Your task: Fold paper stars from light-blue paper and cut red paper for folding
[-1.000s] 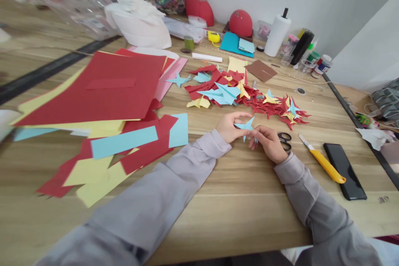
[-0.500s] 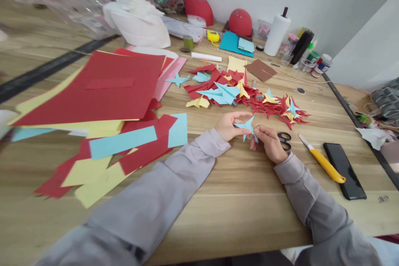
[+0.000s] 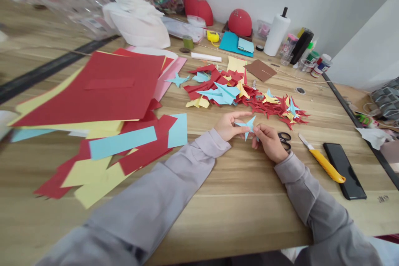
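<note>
A light blue folded paper star (image 3: 248,124) with pointed arms is held up between both hands, a little above the wooden table. My left hand (image 3: 229,126) pinches it from the left, thumb in front and index finger stretched behind. On the other side, the thumb and fingers of my right hand (image 3: 268,141) are closed on its right arm, hiding that part. Just beyond the hands lies a heap of red, yellow and blue folded paper pieces (image 3: 264,107). Black scissors (image 3: 284,140) lie close behind my right hand, partly covered by it.
A yellow utility knife (image 3: 326,164), blade out, and a black phone (image 3: 344,170) lie to the right. Red sheets (image 3: 124,75) are stacked on the left, with cut strips (image 3: 123,142) before them. A white roll (image 3: 277,35) and small bottles (image 3: 321,65) stand at the back.
The star has turned slightly between the fingers, and its lower points sit differently. My right fingertips have shifted a little up its edge. Everything else stays in place.
</note>
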Tool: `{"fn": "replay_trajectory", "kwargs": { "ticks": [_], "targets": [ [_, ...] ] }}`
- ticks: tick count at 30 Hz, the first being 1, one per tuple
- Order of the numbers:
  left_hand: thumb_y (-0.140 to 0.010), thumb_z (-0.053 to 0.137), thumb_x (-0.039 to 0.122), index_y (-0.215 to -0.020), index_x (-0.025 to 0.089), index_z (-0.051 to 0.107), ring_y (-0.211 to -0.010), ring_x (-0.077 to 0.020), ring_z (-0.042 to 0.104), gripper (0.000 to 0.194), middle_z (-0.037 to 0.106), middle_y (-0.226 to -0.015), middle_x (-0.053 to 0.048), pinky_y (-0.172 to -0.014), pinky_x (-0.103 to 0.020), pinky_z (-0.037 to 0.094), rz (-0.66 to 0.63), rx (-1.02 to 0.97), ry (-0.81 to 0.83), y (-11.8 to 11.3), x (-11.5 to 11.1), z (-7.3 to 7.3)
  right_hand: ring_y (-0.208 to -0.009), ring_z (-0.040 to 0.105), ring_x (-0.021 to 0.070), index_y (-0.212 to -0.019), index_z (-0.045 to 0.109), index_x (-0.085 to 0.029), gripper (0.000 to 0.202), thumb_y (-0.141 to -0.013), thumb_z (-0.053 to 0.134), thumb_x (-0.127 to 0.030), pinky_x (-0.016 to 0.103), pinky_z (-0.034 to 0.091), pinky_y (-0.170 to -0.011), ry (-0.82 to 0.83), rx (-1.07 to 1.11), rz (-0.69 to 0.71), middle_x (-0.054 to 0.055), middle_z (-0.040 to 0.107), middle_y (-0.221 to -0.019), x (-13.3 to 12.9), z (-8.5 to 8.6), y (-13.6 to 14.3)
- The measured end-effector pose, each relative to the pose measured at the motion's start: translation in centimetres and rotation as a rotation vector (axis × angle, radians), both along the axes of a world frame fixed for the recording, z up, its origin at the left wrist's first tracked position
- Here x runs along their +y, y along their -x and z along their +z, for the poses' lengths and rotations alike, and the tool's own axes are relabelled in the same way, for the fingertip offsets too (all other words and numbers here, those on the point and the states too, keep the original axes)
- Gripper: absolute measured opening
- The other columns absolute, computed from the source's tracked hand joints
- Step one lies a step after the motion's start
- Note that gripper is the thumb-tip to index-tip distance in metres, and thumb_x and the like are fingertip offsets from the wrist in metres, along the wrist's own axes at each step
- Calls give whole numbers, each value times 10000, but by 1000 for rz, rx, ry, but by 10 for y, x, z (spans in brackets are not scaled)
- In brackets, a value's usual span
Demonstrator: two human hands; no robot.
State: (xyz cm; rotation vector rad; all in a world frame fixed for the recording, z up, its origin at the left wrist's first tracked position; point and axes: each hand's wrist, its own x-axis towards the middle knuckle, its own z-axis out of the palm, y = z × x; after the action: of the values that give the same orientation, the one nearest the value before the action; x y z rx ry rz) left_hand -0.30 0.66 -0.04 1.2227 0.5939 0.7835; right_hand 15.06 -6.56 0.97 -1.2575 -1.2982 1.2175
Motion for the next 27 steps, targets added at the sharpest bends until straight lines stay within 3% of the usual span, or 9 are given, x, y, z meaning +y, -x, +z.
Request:
{"fn": "replay_trajectory", "kwargs": {
  "ticks": [6, 13, 17, 22, 27],
  "targets": [
    [-540, 813, 223, -1215, 80, 551, -453, -137, 604, 738, 668, -564, -7, -459, -235, 503, 10, 8, -15, 0, -1, 3, -395, 504, 92, -648, 548, -187, 381, -796, 576, -536, 213, 417, -436, -29, 8, -10, -32, 579, -456, -1, 0, 0],
    [-446, 845, 189, -1161, 103, 578, -461, -111, 591, 769, 655, -542, 35, -492, -227, 518, 145, -15, 104, -5, 1, -1, -405, 509, 93, -647, 528, -192, 376, -797, 583, -531, 215, 423, -441, -44, -8, -34, -31, 586, -473, -1, -1, 1],
    [-428, 854, 202, -1127, 97, 602, -445, -109, 583, 751, 639, -525, 42, -502, -236, 519, 144, -30, 93, -5, 1, -2, -418, 514, 93, -651, 520, -196, 381, -794, 581, -544, 215, 424, -446, -49, -18, -25, -30, 593, -489, -1, 0, 2],
    [-476, 839, 209, -1113, 109, 615, -431, -108, 584, 682, 649, -533, 36, -480, -230, 511, 119, -37, 144, -4, 0, 1, -444, 543, 99, -683, 540, -195, 393, -798, 556, -571, 216, 422, -450, -63, -37, -5, -20, 615, -520, 0, -2, 2],
    [-567, 794, 207, -1166, 88, 569, -540, -158, 651, 650, 693, -605, -15, -498, -245, 521, 128, -113, 201, -5, -1, 2, -441, 539, 93, -701, 556, -187, 392, -805, 552, -565, 214, 412, -449, -63, -21, -47, -9, 633, -546, 2, -4, 0]
  ]
}}
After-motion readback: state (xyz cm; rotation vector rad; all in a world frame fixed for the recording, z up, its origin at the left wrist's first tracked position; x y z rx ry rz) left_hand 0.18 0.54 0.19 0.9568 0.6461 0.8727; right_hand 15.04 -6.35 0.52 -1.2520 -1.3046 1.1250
